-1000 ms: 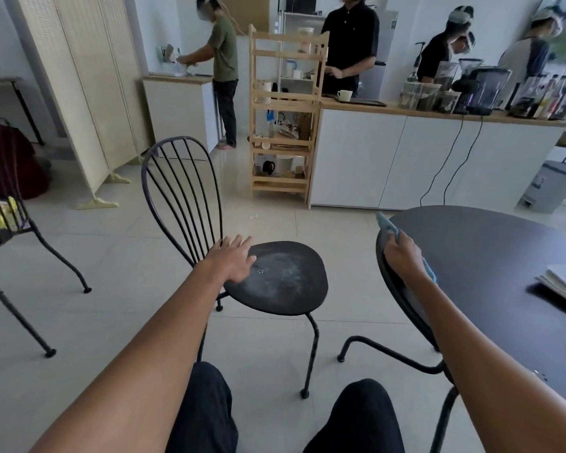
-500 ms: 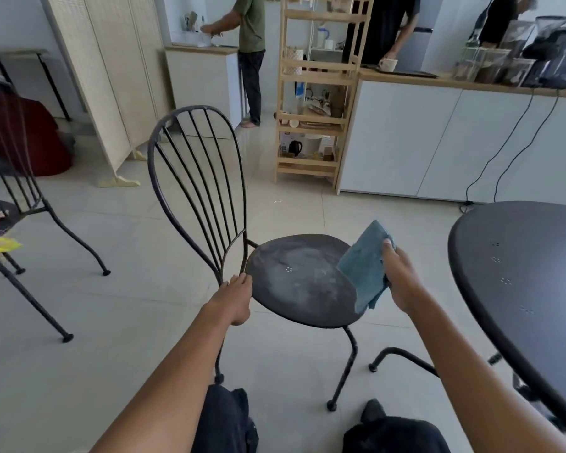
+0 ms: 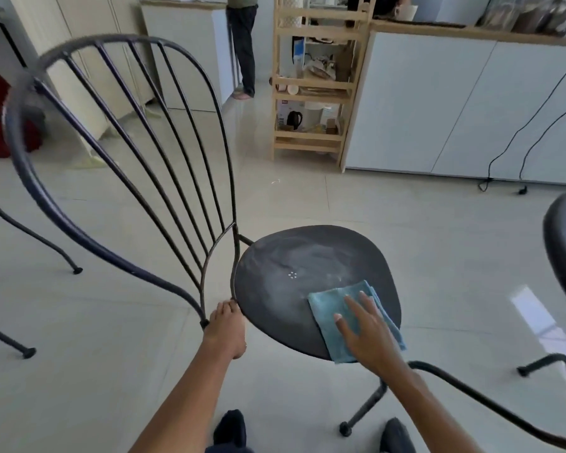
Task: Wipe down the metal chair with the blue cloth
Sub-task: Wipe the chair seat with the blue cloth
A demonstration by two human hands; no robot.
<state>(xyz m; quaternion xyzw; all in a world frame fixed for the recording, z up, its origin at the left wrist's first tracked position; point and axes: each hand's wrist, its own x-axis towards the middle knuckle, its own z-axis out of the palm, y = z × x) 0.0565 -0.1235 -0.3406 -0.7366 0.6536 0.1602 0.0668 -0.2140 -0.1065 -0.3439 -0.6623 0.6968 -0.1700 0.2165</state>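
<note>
Metal chair (image 3: 275, 289): 12 o'clock, stiff, probably light; steady it by the rim.
Blue cloth (image 3: 327, 308): soft, folded, flat at seat's 4 o'clock.
Right hand (image 3: 366, 331): fingers straight, pressing cloth.
Left hand (image 3: 226, 331): grips seat rim, 9 o'clock.

A single wide-angle camera rides on the person's head and looks forward and steeply down. It sits close to the metal chair (image 3: 285, 299): the seat lies just below the centre of the frame, and the backrest sweeps up toward 10 o'clock, its bars bowed by the lens. The left forearm (image 3: 190, 397) and the right forearm (image 3: 428, 407) enter from the 6 o'clock edge. Farther off, a wooden shelf (image 3: 311, 93) stands at 12 o'clock and a white counter (image 3: 438, 109) at 1 o'clock.
</note>
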